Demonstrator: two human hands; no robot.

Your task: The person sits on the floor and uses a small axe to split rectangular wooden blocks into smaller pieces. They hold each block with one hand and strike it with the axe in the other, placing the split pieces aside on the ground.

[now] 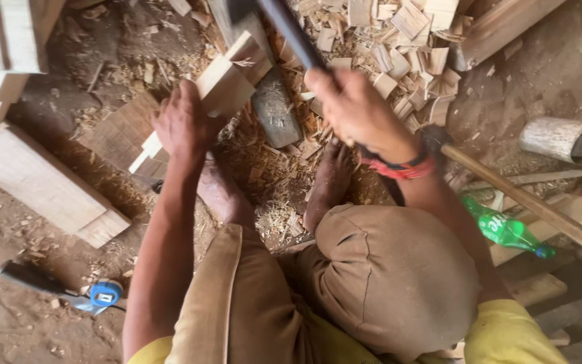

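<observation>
My left hand grips a pale squared wood piece that stands tilted on a dark block on the dirt floor. My right hand is closed around the dark handle of a chopping tool raised above the wood piece; its head is blurred near the top edge. A red band sits on my right wrist. My bare feet rest among the wood chips just below the block, and my knees in brown trousers fill the lower middle.
Wood chips and offcuts pile at the top right. Pale planks lie at left. A measuring tape and a dark-handled tool lie at lower left. A green bottle, a long wooden handle and a cylindrical container lie at right.
</observation>
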